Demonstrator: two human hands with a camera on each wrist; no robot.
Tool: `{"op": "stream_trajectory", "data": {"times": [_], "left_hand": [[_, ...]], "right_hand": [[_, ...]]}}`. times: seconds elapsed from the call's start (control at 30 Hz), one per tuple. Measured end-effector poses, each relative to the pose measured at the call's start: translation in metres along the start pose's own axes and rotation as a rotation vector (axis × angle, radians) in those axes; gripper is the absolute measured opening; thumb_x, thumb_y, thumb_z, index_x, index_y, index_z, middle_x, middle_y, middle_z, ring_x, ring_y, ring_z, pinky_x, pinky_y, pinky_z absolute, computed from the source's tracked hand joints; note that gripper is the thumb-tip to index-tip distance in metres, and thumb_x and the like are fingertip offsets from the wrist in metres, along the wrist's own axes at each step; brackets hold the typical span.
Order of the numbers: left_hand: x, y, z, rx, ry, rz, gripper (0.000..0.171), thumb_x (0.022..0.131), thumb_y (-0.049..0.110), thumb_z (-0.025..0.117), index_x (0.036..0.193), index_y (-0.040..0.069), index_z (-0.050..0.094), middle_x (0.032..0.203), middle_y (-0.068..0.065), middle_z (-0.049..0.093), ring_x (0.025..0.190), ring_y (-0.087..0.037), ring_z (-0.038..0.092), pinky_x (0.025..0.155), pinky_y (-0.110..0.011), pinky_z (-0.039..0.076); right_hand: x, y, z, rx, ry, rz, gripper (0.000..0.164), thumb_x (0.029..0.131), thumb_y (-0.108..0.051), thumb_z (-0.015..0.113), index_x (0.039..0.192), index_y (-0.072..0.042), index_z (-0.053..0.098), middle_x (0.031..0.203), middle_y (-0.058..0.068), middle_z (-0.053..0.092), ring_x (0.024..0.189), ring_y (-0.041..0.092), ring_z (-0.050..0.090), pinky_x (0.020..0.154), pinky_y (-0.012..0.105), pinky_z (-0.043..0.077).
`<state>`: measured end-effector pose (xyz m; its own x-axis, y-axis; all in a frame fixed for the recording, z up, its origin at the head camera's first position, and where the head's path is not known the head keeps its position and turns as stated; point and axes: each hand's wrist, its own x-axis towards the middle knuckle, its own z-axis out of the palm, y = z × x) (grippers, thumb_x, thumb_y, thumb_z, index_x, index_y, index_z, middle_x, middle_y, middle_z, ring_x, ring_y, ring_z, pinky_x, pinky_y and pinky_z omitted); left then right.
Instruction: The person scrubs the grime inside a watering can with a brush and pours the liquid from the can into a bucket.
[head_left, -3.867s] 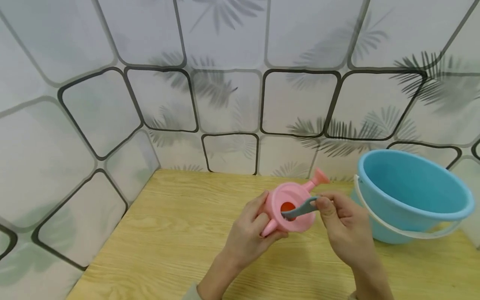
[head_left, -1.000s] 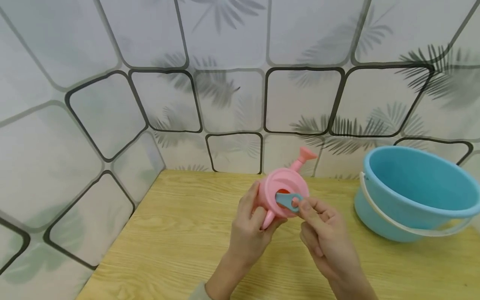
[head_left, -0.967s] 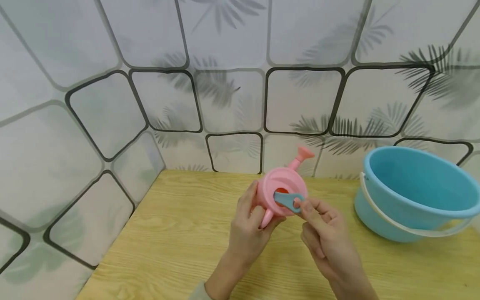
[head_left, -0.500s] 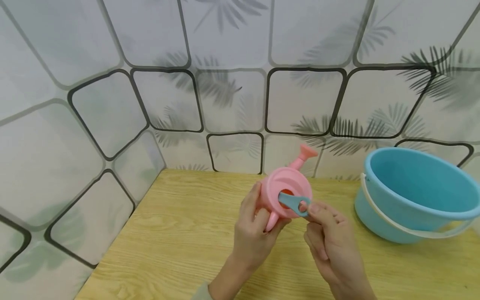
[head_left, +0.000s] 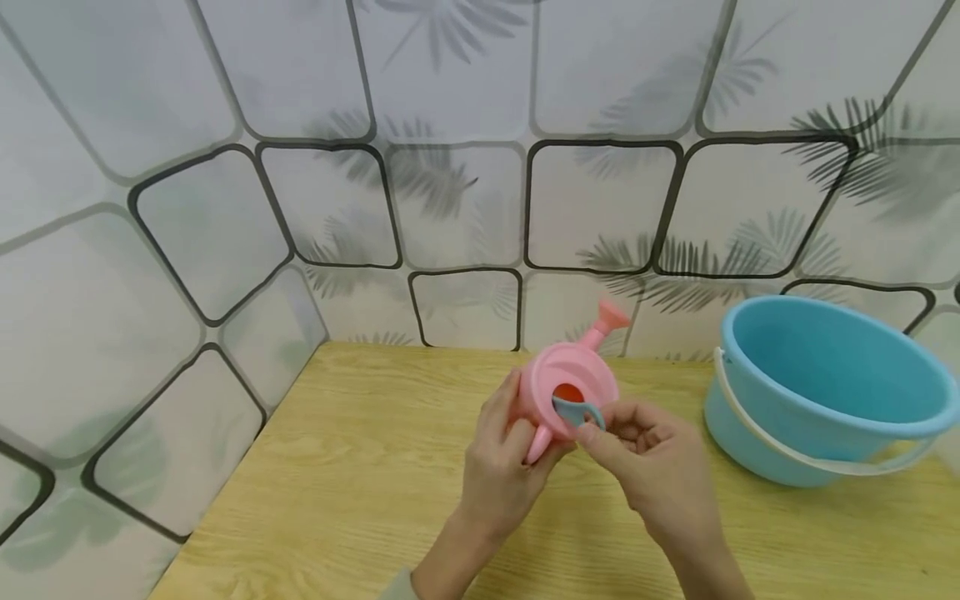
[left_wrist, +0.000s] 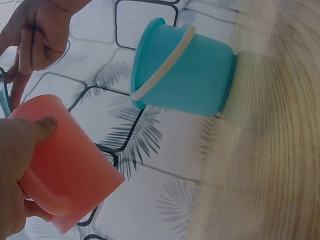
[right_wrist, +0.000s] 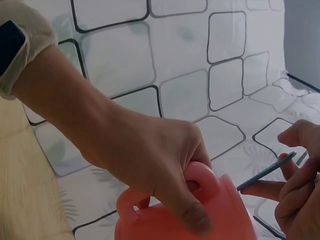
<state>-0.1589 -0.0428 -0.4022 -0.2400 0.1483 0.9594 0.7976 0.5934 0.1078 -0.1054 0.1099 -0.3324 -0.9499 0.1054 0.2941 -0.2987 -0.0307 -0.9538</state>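
My left hand grips a pink toy watering can by its body and handle, holding it up over the table with the open top tilted toward me. Inside the round opening, red-orange shows. My right hand pinches the end of a small blue-grey toy tool, whose other end goes into that opening and is hidden. In the right wrist view the tool slants in over the can's rim, between the fingers of the right hand. The left wrist view shows the can's side and base.
A light blue bucket with a white handle stands on the wood-grain table, to the right of my right hand. Patterned cloth or paper covers the walls behind and at the left.
Earlier, more of the tool stuck out of the opening; it now sits deeper. In the last half second my right hand has shifted left and turned the tool nearly edge-on. The left hand keeps its grip.
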Motion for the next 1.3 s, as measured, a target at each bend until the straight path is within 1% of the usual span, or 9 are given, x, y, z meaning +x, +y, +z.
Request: {"op": "stream_trajectory", "data": {"times": [0.13, 0.27, 0.33, 0.4, 0.6, 0.77, 0.97, 1.17, 1.3], "left_hand": [[-0.002, 0.0, 0.001, 0.027, -0.047, 0.014, 0.039, 0.071, 0.029, 0.082, 0.07, 0.004, 0.052, 0.126, -0.03, 0.053, 0.112, -0.04, 0.056, 0.088, -0.038, 0.053], [-0.004, -0.001, 0.004, 0.059, -0.068, 0.076, 0.039, 0.076, 0.033, 0.078, 0.069, 0.003, 0.053, 0.124, -0.03, 0.055, 0.111, -0.041, 0.057, 0.087, -0.04, 0.053], [-0.005, -0.002, 0.005, 0.073, -0.064, 0.098, 0.04, 0.077, 0.034, 0.077, 0.068, 0.004, 0.052, 0.123, -0.03, 0.055, 0.11, -0.042, 0.058, 0.086, -0.04, 0.054], [-0.005, -0.003, 0.005, 0.079, -0.052, 0.106, 0.04, 0.078, 0.034, 0.076, 0.068, 0.004, 0.052, 0.123, -0.03, 0.055, 0.109, -0.042, 0.058, 0.085, -0.039, 0.054], [-0.005, -0.01, 0.003, 0.109, -0.021, 0.144, 0.041, 0.083, 0.035, 0.071, 0.066, 0.003, 0.05, 0.122, -0.031, 0.055, 0.108, -0.043, 0.058, 0.085, -0.039, 0.054], [-0.005, -0.016, 0.002, 0.145, -0.015, 0.162, 0.043, 0.087, 0.035, 0.066, 0.063, 0.003, 0.048, 0.121, -0.031, 0.056, 0.108, -0.043, 0.058, 0.081, -0.038, 0.055], [-0.004, -0.018, 0.002, 0.138, -0.028, 0.186, 0.043, 0.087, 0.035, 0.065, 0.064, 0.003, 0.049, 0.122, -0.032, 0.056, 0.108, -0.042, 0.058, 0.083, -0.039, 0.054], [-0.003, -0.017, 0.002, 0.071, -0.021, 0.136, 0.04, 0.083, 0.033, 0.071, 0.068, 0.003, 0.049, 0.124, -0.031, 0.054, 0.112, -0.044, 0.056, 0.087, -0.04, 0.052], [-0.002, -0.017, 0.001, 0.053, -0.01, 0.117, 0.039, 0.08, 0.032, 0.074, 0.069, 0.003, 0.05, 0.125, -0.032, 0.053, 0.112, -0.044, 0.056, 0.091, -0.042, 0.05]], "right_hand": [[0.006, 0.006, -0.002, -0.224, -0.046, -0.301, 0.012, 0.08, 0.006, 0.07, 0.088, -0.001, 0.064, 0.074, 0.007, 0.067, 0.048, 0.004, 0.048, 0.041, 0.017, 0.041], [0.014, 0.012, -0.004, -0.418, -0.051, -0.74, 0.005, 0.084, -0.006, 0.07, 0.088, -0.005, 0.067, 0.069, -0.002, 0.06, 0.048, -0.002, 0.035, 0.041, 0.01, 0.03], [0.018, 0.012, -0.005, -0.497, -0.029, -0.887, 0.014, 0.088, -0.019, 0.067, 0.084, -0.006, 0.069, 0.067, -0.004, 0.058, 0.051, -0.001, 0.038, 0.047, 0.008, 0.036], [0.021, 0.012, -0.007, -0.54, -0.016, -0.983, 0.029, 0.093, -0.03, 0.059, 0.081, -0.005, 0.069, 0.069, -0.002, 0.061, 0.053, 0.002, 0.046, 0.054, 0.007, 0.043], [0.028, 0.015, -0.01, -0.675, -0.041, -1.123, 0.031, 0.099, -0.022, 0.051, 0.082, -0.005, 0.072, 0.078, 0.002, 0.067, 0.065, 0.013, 0.062, 0.063, 0.02, 0.054], [0.026, 0.021, -0.011, -0.711, -0.137, -1.029, 0.031, 0.099, -0.023, 0.049, 0.088, -0.006, 0.072, 0.084, 0.001, 0.067, 0.07, 0.013, 0.063, 0.066, 0.02, 0.054], [0.019, 0.02, -0.013, -0.482, -0.2, -0.623, 0.011, 0.085, 0.002, 0.066, 0.092, -0.005, 0.071, 0.066, -0.003, 0.056, 0.053, 0.004, 0.046, 0.048, 0.011, 0.04], [0.018, 0.009, -0.018, -0.253, 0.032, -0.251, 0.005, 0.084, 0.003, 0.067, 0.085, 0.002, 0.071, 0.048, -0.005, 0.041, 0.039, 0.009, 0.024, 0.033, 0.029, 0.021], [0.017, 0.006, -0.016, -0.174, 0.08, -0.154, 0.005, 0.083, 0.001, 0.068, 0.085, 0.005, 0.071, 0.048, -0.002, 0.045, 0.04, 0.011, 0.029, 0.034, 0.028, 0.023]]}}
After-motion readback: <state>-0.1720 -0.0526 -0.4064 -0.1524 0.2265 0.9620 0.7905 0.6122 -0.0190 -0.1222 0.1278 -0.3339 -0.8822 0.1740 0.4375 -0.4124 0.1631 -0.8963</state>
